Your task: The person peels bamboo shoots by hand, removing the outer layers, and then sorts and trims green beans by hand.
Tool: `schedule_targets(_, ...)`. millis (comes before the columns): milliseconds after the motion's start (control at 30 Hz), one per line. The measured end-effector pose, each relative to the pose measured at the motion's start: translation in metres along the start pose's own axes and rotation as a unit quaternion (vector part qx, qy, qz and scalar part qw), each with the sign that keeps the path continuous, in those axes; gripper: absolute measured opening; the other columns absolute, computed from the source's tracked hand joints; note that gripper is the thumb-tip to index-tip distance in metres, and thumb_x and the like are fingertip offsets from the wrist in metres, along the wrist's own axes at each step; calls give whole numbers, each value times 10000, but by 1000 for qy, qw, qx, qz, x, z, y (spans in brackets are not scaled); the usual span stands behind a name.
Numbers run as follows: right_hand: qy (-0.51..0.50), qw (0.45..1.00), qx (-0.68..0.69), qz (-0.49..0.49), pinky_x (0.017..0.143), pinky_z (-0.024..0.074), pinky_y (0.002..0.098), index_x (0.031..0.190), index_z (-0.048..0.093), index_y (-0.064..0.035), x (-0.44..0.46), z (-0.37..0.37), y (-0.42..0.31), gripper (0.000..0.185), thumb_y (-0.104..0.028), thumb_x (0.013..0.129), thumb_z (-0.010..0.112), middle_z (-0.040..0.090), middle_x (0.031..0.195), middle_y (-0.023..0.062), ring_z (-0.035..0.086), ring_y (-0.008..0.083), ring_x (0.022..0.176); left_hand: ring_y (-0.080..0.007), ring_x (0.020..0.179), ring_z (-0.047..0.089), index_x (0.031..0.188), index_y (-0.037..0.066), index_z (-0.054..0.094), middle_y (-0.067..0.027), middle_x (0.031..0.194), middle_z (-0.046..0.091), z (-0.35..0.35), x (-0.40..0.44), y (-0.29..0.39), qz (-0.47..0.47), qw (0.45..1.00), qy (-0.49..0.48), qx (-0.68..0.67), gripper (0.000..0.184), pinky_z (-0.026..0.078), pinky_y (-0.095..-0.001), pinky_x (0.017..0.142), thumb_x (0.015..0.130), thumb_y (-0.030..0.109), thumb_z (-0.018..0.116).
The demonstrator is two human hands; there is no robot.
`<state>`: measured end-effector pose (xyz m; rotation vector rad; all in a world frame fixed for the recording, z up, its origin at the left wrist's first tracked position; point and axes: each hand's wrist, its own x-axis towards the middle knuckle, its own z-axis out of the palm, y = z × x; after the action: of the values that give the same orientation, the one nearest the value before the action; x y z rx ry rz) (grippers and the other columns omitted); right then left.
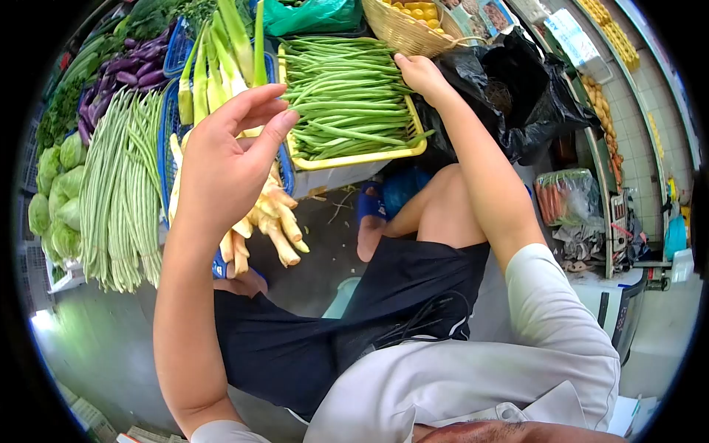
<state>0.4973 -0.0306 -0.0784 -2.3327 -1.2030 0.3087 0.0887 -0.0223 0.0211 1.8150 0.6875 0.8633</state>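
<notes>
Green beans (347, 96) lie side by side in a yellow plastic crate (362, 159) in front of me. My left hand (233, 144) is raised at the crate's left side, thumb and fingers apart, with nothing visible between them. At the far right corner, my right hand (422, 76) rests against the bean ends, its fingers stretched toward them. Whether it touches the crate rim underneath is hidden. Ginger-like roots (277, 218) lie below my left hand, partly covered by it. Pale green stalks (221, 63) stand in a blue crate (168, 118) beyond it.
Long beans (118, 192), cabbages (68, 184) and eggplants (129, 70) lie to the left. A wicker basket (395, 29) of yellow items and a black plastic bag (546, 103) are at the right. Bagged carrots (554, 199) sit farther right. My knees are below the crate.
</notes>
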Motion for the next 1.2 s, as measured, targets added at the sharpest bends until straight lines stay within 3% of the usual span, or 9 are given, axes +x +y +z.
schedule_targets(67, -34, 994, 80, 69, 964, 473, 342, 1273, 653, 116, 6, 7, 3, 650, -485, 1080, 495, 709, 1093, 125, 610, 195, 990, -145, 1042, 690, 1336, -39, 642, -117, 1158, 733, -7, -5, 2, -26, 999, -16, -13, 392, 544, -274, 926, 998, 144, 716)
schedule_targets(333, -83, 965, 221, 117, 1143, 379, 383, 1489, 496, 61, -31, -13, -25, 731, -545, 1083, 463, 542, 1505, 186, 517, 252, 1349, -131, 1016, 688, 1340, -23, 645, -104, 1145, 730, -24, -16, 9, -11, 999, -35, -5, 379, 542, -256, 886, 999, 131, 709)
schedule_targets(433, -94, 905, 400, 109, 1171, 353, 399, 1510, 474, 52, -43, 2, -38, 737, -549, 1084, 467, 513, 1531, 185, 492, 266, 1375, -125, 996, 689, 1336, -20, 651, -100, 1143, 732, -23, -17, 10, -11, 999, -36, -13, 372, 544, -247, 860, 1000, 130, 707)
schedule_targets(500, -53, 927, 359, 90, 1150, 395, 394, 1481, 496, 52, -47, 6, -47, 688, -518, 1100, 431, 531, 1508, 183, 515, 253, 1359, -123, 986, 690, 1339, -19, 649, -99, 1139, 733, -21, -18, 12, -11, 999, -37, -9, 373, 545, -243, 848, 999, 125, 707)
schedule_targets(600, -87, 869, 482, 68, 1215, 311, 424, 1582, 338, 34, -46, 5, -49, 742, -511, 1093, 458, 350, 1651, 188, 362, 280, 1493, -119, 974, 690, 1346, -18, 646, -98, 1132, 734, -17, -17, 13, -14, 999, -40, -11, 379, 545, -238, 825, 997, 114, 709)
schedule_targets(700, -89, 894, 439, 35, 1227, 282, 425, 1592, 318, 35, -51, 5, -53, 761, -522, 1092, 454, 317, 1669, 187, 318, 279, 1518, -109, 977, 687, 1357, -19, 638, -95, 1138, 731, -11, -14, 8, -16, 998, -48, -37, 390, 540, -235, 819, 992, 98, 711)
schedule_targets(867, -3, 954, 301, 2, 1144, 383, 377, 1458, 554, 22, -27, 5, -16, 740, -598, 1075, 429, 598, 1456, 200, 553, 287, 1338, -134, 947, 708, 1328, -19, 655, -114, 1131, 733, -3, -10, 6, -35, 999, -35, -21, 370, 579, -262, 810, 985, 107, 718)
schedule_targets(1033, -33, 972, 233, 18, 1244, 251, 369, 1539, 449, 14, -47, 9, -22, 791, -621, 1087, 312, 459, 1591, 211, 379, 303, 1513, -122, 934, 698, 1335, -14, 652, -118, 1147, 736, 5, -1, -4, -36, 998, -45, -14, 380, 564, -257, 811, 985, 115, 724)
schedule_targets(1200, -54, 909, 413, -19, 1239, 252, 349, 1564, 397, 31, -54, 14, -16, 783, -594, 1094, 364, 415, 1623, 175, 366, 257, 1508, -130, 945, 701, 1350, -5, 646, -121, 1150, 740, 19, 6, -9, -49, 997, -59, -7, 398, 558, -270, 847, 989, 141, 727)
